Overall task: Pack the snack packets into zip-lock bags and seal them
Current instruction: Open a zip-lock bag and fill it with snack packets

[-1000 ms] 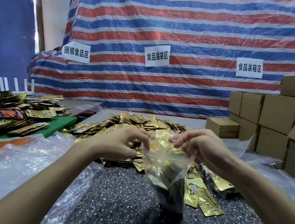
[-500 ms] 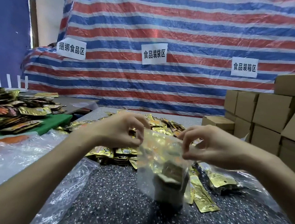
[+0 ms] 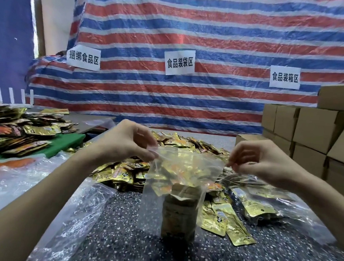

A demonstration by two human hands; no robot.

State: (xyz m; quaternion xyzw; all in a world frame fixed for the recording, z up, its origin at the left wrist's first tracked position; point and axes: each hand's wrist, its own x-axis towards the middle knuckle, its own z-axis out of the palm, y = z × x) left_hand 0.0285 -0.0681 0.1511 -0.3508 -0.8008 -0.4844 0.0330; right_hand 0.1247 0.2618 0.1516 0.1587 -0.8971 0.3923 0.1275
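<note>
A clear zip-lock bag hangs upright over the speckled table, with a stack of snack packets standing in its lower part. My left hand pinches the bag's top left corner. My right hand pinches the top right corner, so the top edge is stretched between them. Behind the bag lies a heap of gold snack packets, and a few loose gold packets lie to its right.
Clear plastic bags lie at the left and more plastic at the right. A second packet pile sits on a green mat far left. Cardboard boxes are stacked at the right. A striped tarp with paper signs hangs behind.
My hands have moved apart along the bag's top edge, from the middle out to its two corners, and lifted the bag slightly. The packets inside stay upright.
</note>
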